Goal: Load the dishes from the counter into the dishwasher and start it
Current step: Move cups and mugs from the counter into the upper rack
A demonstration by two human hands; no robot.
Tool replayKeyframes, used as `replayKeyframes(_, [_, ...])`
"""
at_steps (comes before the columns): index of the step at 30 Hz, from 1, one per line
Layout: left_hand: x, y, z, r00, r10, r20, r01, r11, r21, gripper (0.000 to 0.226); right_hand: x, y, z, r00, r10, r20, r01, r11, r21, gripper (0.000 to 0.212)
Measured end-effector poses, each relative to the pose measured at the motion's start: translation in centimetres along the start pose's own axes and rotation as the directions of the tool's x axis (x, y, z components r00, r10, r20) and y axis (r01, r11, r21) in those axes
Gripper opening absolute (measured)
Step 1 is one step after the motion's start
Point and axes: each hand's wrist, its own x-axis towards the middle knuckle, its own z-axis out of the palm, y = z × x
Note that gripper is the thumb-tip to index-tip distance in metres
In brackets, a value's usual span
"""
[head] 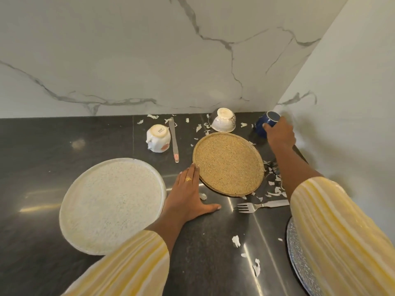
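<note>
R hand (280,135) grips upturned blue cup (261,126); L hand (188,197) flat on bench (42,146), fingers straight, touching tan plate (228,163) ahead.

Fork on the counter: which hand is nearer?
Left. The left hand rests open just left of the fork, thumb toward its tines; the right hand is far behind it, gripping the blue cup.

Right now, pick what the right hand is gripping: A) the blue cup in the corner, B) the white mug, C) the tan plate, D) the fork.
A: the right hand curls its fingers round the upturned blue cup by the wall corner, while the fork lies untouched on the counter.
</note>
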Motion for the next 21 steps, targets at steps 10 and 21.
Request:
replayKeyframes(10, [-0.4,0.8,-1.2,1.000,-0.030,0.007,0.030,0.999,-0.045,0.124,6.1,-0.7,1.6,0.953,0.108,0.281,-0.132,0.989,0.069,0.100])
replayKeyframes(21, [-0.2,0.5,-0.9,1.000,-0.023,0.021,0.023,1.000,-0.011,0.123,5.7,1.2,3.0,0.988,0.094,0.123,-0.130,0.934,0.332,0.075])
